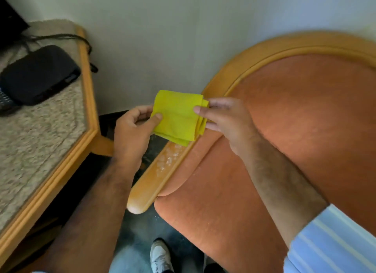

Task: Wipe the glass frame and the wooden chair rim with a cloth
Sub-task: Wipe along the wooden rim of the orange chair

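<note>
A folded yellow cloth [177, 116] is held in the air between both hands, just above the chair's wooden rim [160, 171]. My left hand [132, 134] pinches its left edge with thumb and fingers. My right hand [225, 122] grips the folded right edge. The rim is light orange wood; it runs along the armrest and curves up around the orange upholstered backrest [317, 118]. White dusty specks lie on the armrest below the cloth. The glass frame is not clearly identifiable in view.
A wood-edged table [86, 89] with a speckled beige top stands at left, carrying a black box [40, 74] and black cables [61, 36]. A pale wall is behind. A dark floor gap and a grey shoe [159, 256] lie below.
</note>
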